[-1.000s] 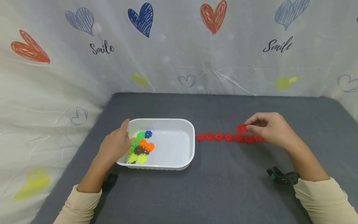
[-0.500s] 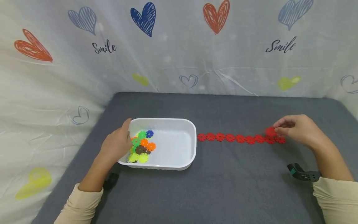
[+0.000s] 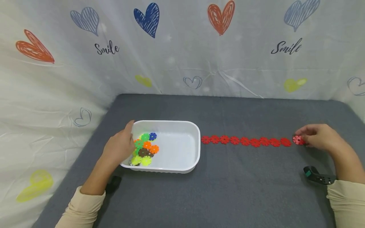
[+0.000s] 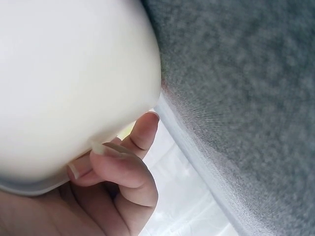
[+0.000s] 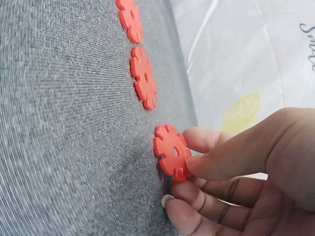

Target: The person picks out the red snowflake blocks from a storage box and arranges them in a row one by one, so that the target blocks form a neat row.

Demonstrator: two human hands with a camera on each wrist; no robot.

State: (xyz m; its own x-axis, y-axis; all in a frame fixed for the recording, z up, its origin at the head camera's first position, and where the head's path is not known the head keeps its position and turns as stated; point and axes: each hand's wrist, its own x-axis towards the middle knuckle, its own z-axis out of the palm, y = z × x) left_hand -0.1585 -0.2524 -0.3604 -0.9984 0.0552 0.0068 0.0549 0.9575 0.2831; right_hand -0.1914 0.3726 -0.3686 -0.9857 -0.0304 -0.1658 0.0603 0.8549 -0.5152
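At the right end of a row of red snowflake discs (image 3: 244, 141), my right hand (image 3: 322, 136) pinches one more red snowflake disc (image 5: 173, 152) between thumb and fingers. That disc is tilted, low over the cloth, with a small gap to the last one in the row. My left hand (image 3: 118, 146) grips the left wall of a white plastic tray (image 3: 182, 168); in the left wrist view its fingers (image 4: 125, 169) curl against the tray's outside. Green, orange, yellow, brown and blue discs (image 3: 144, 152) lie heaped in the tray's left part, some behind the hand.
A dark grey cloth (image 3: 216, 196) covers the table. Behind it hangs a white curtain (image 3: 176, 57) printed with hearts and "Smile". The row of discs starts close to the tray's right wall. Black wrist straps (image 3: 319, 175) sit on the forearms.
My right hand has carried its red disc rightward along the row and lowered it past the row's end. The left hand keeps its place on the tray.
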